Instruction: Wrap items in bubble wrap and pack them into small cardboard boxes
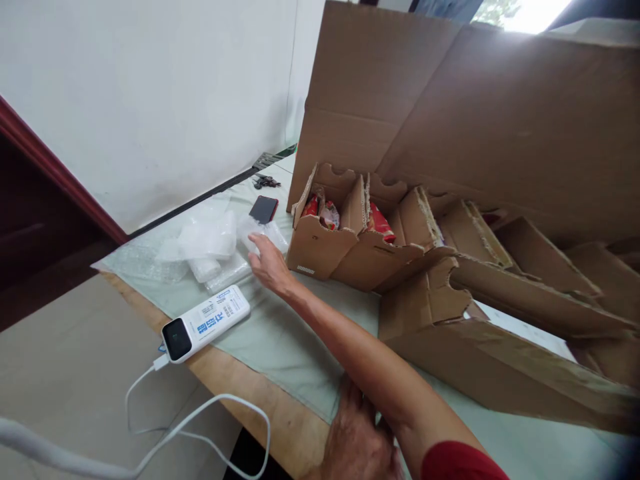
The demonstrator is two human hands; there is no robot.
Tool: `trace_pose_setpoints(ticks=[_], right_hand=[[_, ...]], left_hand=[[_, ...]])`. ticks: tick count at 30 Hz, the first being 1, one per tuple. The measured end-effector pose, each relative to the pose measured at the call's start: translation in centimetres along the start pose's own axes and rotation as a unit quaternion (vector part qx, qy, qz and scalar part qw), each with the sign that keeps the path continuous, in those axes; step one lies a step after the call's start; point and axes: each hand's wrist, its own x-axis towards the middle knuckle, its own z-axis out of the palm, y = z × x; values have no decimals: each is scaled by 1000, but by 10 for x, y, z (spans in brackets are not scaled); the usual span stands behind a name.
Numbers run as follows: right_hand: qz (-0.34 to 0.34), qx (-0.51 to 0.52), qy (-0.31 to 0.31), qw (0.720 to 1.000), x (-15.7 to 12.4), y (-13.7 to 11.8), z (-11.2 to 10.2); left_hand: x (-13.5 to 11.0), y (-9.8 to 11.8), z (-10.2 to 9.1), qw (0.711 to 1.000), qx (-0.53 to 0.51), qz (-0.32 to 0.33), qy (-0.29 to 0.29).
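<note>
Your right hand [270,268] is reaching across to the clear plastic packaging [274,233] on the far left of the table, its fingers loosely curving at the near edge; whether they are actually gripping it, you cannot tell from here. Your left hand [357,437] is lying low at the near edge, under the right forearm, its fingers mostly hidden, so its hold is not showing either. The packaging is likely to be handling as very light, soft and a little slippery, crumpling rather than breaking, so a gathered fold or loose edge is looking like the best hold. Beside it, a milky, wrinkled plastic heap [207,235] is spreading into thin sheets. The pale green cloth [295,347] is lying smooth beneath, while the brown carton [317,252] on the right is showing stiff, ragged-edged dividers and scalloped cutouts, with glossy red packets [381,223] sitting inside. A rounded white power bank [215,320] is lying nearer you.
</note>
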Motion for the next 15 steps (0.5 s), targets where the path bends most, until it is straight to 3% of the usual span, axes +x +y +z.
trace_pose_setpoints(ticks=[3,7,12,15], right_hand=[[-60,69,75,993,-29,-4,-16],[-132,178,179,959,-80,-18,-49],[-84,224,274,932,-157,-30,-101],[-54,223,335,914,-208,-29,-133]], left_hand=[[0,2,-2,1000,-13,11,7],[3,4,-4,999,-42,19,21],[4,7,-15,992,-82,-6,95],[2,9,-22,986,-124,-2,110]])
